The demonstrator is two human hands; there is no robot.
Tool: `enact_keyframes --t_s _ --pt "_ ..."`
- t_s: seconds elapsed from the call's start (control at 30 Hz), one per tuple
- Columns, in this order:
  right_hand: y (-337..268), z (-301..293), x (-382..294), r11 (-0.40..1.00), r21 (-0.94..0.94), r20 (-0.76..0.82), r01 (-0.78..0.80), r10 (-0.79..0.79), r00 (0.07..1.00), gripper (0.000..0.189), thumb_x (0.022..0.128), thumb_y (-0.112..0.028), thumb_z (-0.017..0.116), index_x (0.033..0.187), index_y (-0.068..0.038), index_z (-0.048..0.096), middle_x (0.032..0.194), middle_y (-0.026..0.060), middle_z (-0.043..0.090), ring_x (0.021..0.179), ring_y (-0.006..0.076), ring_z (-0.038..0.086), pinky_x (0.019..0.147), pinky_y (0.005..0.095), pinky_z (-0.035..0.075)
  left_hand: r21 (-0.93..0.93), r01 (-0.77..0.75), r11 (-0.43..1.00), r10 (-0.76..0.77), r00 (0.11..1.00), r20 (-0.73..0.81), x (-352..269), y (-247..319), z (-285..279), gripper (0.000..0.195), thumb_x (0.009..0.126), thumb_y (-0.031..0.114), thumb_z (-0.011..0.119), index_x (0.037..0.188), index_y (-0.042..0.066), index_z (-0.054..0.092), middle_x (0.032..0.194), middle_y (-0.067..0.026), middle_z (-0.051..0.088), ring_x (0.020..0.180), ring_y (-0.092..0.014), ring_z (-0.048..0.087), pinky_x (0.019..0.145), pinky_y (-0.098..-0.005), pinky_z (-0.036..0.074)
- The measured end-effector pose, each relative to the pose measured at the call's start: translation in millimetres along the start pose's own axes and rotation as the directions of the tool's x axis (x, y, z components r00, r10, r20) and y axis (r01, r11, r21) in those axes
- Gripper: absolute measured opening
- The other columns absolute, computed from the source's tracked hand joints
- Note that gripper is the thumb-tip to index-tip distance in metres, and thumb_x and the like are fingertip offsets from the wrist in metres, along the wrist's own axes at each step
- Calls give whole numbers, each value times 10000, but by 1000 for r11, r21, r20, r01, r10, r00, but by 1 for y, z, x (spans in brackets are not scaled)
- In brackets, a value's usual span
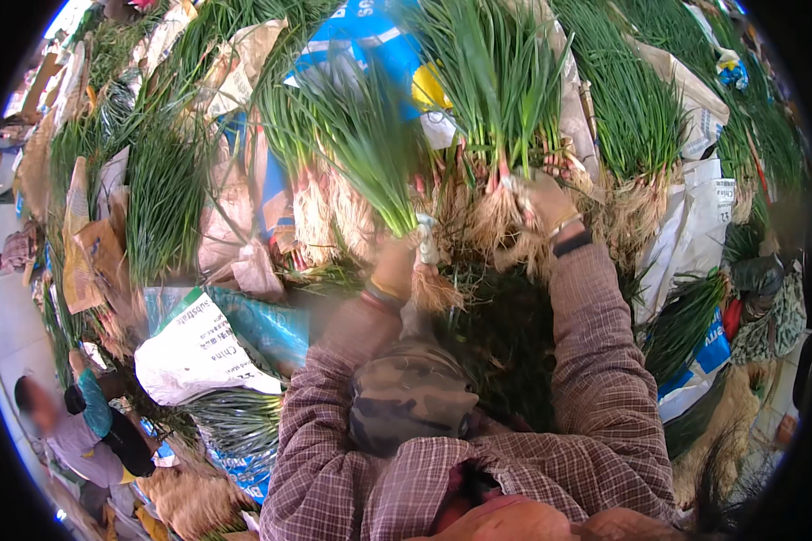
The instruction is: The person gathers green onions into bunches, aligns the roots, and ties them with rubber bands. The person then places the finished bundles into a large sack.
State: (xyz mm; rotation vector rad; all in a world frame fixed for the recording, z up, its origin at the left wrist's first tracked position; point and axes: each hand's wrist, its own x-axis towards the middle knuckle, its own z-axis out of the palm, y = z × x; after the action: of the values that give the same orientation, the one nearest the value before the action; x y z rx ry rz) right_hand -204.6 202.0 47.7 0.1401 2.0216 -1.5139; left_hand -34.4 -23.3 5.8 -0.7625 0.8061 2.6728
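Observation:
My left hand [394, 265] is closed around the pale base of a bunch of spring onions [372, 159]. The bunch's leaves point away from me, and its roots [436, 287] hang below the fingers. At the root end of a thick upright bunch of spring onions [497, 74], my right hand [548, 201] grips a stalk near its pinkish base. Pale coverings are wrapped on fingers of both hands. Between the hands are more rooted onions [446, 196], partly shaded. Some leaves of the left bunch are blurred.
More onion bunches [622, 108] stand beyond, divided by sacks such as a blue one [358, 40]. A white printed sack [196, 351] lies at left. Dark trimmings [514, 338] lie below my hands, near my camouflage-clad knee [413, 399]. Another person [88, 439] sits at far left.

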Motion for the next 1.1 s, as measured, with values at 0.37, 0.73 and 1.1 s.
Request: enact_keyframes --t_s 0.37,0.73,1.1 --pt "8 42 -70 970 -41 -103 238 -241 965 339 916 -151 589 1246 -73 597 903 78 670 664 112 601 590 233 511 37 -20 999 12 974 224 5 -21 22 228 858 101 670 1058 48 574 873 -72 653 659 -163 621 517 -287 524" --pt "44 60 -41 851 522 11 56 -73 997 277 976 -199 532 1161 -18 629 956 43 675 791 90 614 724 247 520 -52 135 990 -121 971 205 1 -29 16 420 869 92 618 1254 7 471 997 -193 664 811 -270 670 750 -374 563" --pt "31 89 -51 840 529 -39 123 -121 992 246 916 -98 616 1140 3 631 923 20 663 780 75 606 686 208 489 -82 221 972 -198 954 225 -2 -30 17 204 893 258 639 938 62 603 684 -34 586 554 -182 563 533 -318 493"
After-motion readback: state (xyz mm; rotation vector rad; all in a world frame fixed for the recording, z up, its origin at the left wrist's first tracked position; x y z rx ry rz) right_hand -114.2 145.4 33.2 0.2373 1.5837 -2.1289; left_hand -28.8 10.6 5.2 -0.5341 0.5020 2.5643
